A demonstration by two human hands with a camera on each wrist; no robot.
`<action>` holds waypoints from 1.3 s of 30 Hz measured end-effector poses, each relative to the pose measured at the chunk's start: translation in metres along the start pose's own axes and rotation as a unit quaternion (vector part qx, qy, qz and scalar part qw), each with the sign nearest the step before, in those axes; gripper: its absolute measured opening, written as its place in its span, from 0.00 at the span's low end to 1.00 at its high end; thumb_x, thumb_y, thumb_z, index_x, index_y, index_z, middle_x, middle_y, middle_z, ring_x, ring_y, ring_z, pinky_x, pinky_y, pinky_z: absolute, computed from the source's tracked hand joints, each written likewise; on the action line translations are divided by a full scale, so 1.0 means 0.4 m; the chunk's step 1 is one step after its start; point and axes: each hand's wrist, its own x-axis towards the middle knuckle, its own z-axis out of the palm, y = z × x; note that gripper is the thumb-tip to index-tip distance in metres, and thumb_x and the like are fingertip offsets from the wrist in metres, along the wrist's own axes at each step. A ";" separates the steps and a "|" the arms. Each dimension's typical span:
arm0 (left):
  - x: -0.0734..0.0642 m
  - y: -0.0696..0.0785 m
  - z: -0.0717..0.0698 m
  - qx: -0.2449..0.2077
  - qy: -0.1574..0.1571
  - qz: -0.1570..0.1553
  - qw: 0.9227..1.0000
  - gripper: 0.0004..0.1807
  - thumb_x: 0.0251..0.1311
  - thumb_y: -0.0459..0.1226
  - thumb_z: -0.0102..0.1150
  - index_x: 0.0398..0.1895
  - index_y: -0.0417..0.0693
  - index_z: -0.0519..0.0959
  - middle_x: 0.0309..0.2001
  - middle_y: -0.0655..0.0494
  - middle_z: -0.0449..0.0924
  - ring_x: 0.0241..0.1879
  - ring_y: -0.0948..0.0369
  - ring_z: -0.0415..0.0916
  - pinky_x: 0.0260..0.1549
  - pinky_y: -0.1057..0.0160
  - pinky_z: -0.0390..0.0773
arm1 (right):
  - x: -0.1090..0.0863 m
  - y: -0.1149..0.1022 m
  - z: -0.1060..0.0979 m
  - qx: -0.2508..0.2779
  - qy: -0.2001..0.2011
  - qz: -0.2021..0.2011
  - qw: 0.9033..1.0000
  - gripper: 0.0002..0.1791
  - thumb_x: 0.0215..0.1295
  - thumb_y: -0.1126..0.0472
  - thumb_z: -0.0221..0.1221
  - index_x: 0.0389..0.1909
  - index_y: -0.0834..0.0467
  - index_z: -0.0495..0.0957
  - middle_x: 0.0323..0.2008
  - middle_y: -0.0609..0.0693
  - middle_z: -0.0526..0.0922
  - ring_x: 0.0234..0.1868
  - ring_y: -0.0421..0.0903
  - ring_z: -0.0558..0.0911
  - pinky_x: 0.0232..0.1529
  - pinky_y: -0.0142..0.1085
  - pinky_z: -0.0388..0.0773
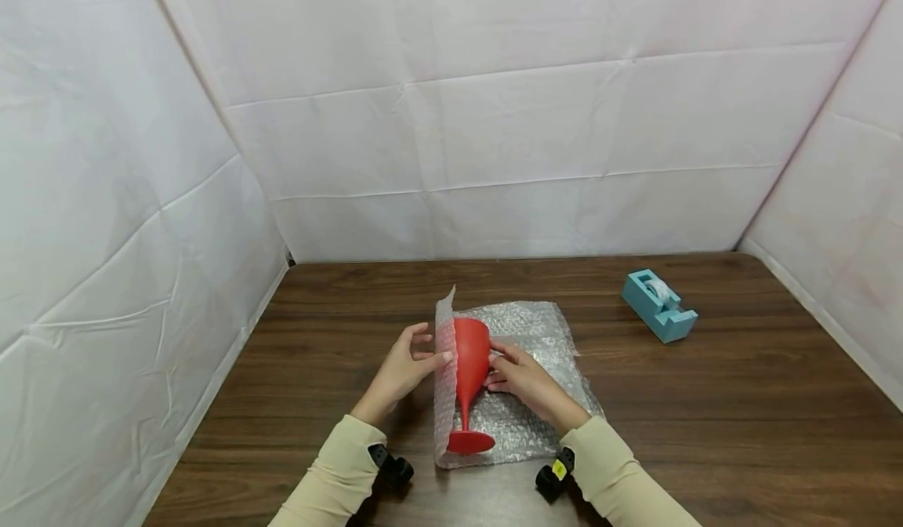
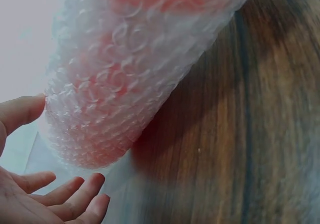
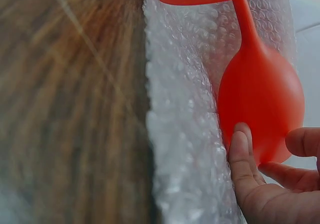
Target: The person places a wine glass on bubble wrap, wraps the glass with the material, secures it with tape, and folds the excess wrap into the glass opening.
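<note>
While the right hand [image 1: 522, 378] grips the red cup [image 1: 471, 358], the left hand [image 1: 400, 372], fingers loose, touches the raised side of the bubble wrap [image 1: 522, 433]. The cup lies on the wrap, foot toward the tabletop [image 1: 734, 425] front edge. A blue tape holder [image 1: 647, 305] sits near the back right corner.

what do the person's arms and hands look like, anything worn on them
The left sleeve and right sleeve are pale cream and long. The left hand and right hand are gloveless. Each wrist wears a small black device; the right device shows a yellow patch, the left device shows none.
</note>
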 end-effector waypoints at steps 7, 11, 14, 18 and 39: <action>0.005 -0.001 0.005 -0.004 -0.007 -0.002 1.000 0.40 0.56 0.41 0.67 0.68 0.38 0.61 0.63 0.38 0.69 0.55 0.43 0.75 0.51 0.49 0.77 | -0.003 0.000 -0.004 0.004 0.000 0.003 1.000 0.29 0.74 0.62 0.45 0.71 0.69 0.52 0.42 0.57 0.79 0.34 0.40 0.79 0.43 0.33 0.80; 0.008 -0.003 0.009 -0.009 -0.009 -0.005 1.000 0.39 0.56 0.41 0.67 0.68 0.38 0.61 0.63 0.38 0.69 0.55 0.43 0.75 0.51 0.49 0.77 | -0.004 0.002 -0.007 0.010 0.000 0.000 1.000 0.29 0.74 0.63 0.45 0.71 0.69 0.52 0.40 0.55 0.79 0.34 0.40 0.79 0.42 0.32 0.80; 0.009 -0.002 0.012 -0.009 -0.010 -0.006 1.000 0.39 0.56 0.41 0.67 0.68 0.38 0.61 0.62 0.38 0.69 0.55 0.43 0.75 0.51 0.49 0.77 | -0.005 0.004 -0.008 0.010 0.003 -0.002 1.000 0.29 0.73 0.64 0.45 0.71 0.69 0.53 0.40 0.53 0.79 0.33 0.40 0.79 0.41 0.32 0.80; 0.010 -0.004 0.017 -0.008 -0.013 -0.007 1.000 0.38 0.56 0.42 0.66 0.67 0.39 0.62 0.62 0.38 0.69 0.55 0.43 0.75 0.52 0.48 0.76 | -0.007 0.004 -0.007 0.006 0.010 0.000 1.000 0.29 0.72 0.65 0.44 0.70 0.70 0.52 0.36 0.52 0.79 0.32 0.39 0.79 0.40 0.31 0.80; 0.012 0.000 0.039 0.008 -0.018 -0.021 1.000 0.39 0.57 0.45 0.65 0.68 0.39 0.60 0.62 0.38 0.69 0.57 0.44 0.71 0.55 0.45 0.73 | -0.014 0.001 0.006 -0.023 0.057 0.003 0.998 0.27 0.74 0.61 0.45 0.70 0.67 0.57 0.43 0.60 0.80 0.31 0.41 0.79 0.39 0.34 0.81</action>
